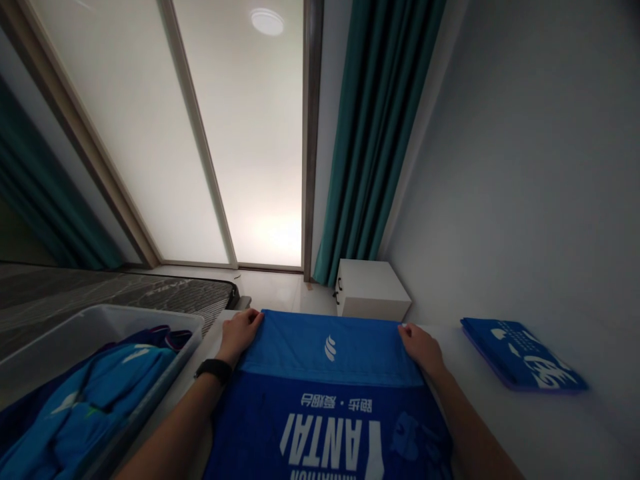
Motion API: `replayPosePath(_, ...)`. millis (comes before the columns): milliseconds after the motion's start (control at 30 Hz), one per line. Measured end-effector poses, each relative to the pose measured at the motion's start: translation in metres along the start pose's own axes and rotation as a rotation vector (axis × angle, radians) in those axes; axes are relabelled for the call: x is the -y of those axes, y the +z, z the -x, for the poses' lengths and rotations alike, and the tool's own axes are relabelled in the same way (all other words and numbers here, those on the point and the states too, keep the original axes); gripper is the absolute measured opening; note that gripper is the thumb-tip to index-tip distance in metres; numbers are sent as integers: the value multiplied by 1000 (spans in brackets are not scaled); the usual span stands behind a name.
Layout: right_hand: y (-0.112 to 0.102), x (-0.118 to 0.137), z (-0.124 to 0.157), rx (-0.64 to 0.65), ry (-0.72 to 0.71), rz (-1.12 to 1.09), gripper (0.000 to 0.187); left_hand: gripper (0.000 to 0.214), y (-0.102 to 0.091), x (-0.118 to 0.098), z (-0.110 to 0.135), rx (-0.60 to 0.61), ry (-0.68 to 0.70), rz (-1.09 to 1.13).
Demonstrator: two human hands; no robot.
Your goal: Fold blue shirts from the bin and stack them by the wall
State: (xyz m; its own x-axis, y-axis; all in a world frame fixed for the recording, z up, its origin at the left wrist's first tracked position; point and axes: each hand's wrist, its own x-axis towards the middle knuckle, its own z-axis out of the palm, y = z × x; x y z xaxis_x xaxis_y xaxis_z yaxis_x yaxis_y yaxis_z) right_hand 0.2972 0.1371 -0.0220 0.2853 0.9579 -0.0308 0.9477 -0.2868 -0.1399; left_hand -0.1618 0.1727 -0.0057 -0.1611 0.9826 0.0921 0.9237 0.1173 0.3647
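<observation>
A blue shirt [320,393] with white lettering lies spread before me on a white table, its lighter blue band along the far edge. My left hand [241,332] pinches the far left corner of the shirt; a dark band circles that wrist. At the far right corner, my right hand [421,347] grips the fabric between thumb and fingers. The cloth looks taut and straight between both hands. Its near part runs out of the bottom of the view.
To the left stands a clear plastic bin [190,347] holding rumpled blue clothes [95,400]. A folded blue garment [523,353] rests on the white table [530,427] at right. Beyond are a white cabinet [373,287], a grey mattress [190,293] and green curtains [380,133].
</observation>
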Motion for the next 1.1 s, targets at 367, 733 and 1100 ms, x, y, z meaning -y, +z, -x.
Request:
replayPosePath(367, -8, 0, 6, 48, -42, 127, 43, 30, 0, -5, 5, -27, 44, -54)
replayPosePath(733, -13, 7, 35, -14, -31, 153, 44, 33, -1, -9, 7, -50, 47, -65)
replayPosePath(1100, -13, -16, 75, 50, -93, 93, 35, 32, 0, -6, 6, -47, 65, -67)
